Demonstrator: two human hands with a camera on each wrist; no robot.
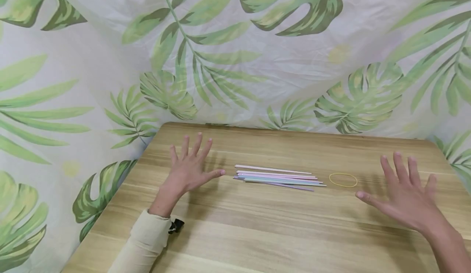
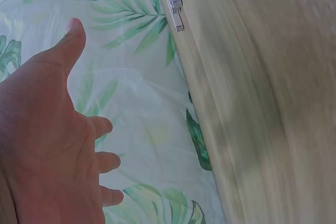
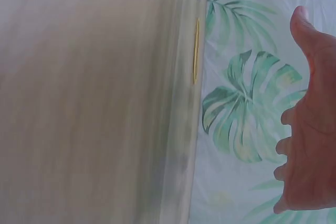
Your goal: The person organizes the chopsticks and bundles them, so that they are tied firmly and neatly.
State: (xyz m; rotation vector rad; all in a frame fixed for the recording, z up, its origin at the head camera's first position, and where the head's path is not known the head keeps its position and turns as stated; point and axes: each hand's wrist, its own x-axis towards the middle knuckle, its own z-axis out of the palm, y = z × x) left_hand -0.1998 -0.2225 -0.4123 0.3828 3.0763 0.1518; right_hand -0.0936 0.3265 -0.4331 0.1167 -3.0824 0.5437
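Head view: left hand and right hand both spread flat, holding nothing. Pastel straws lie mid-frame between them, long axis left-right, nearer the left hand; yellow rubber band nearer the right. Left wrist view: straw ends at top edge of the wooden table. Right wrist view: band edge-on, upper centre.

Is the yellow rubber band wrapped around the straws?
No, the yellow rubber band lies flat on the table by itself, just to the right of the straws and apart from them.
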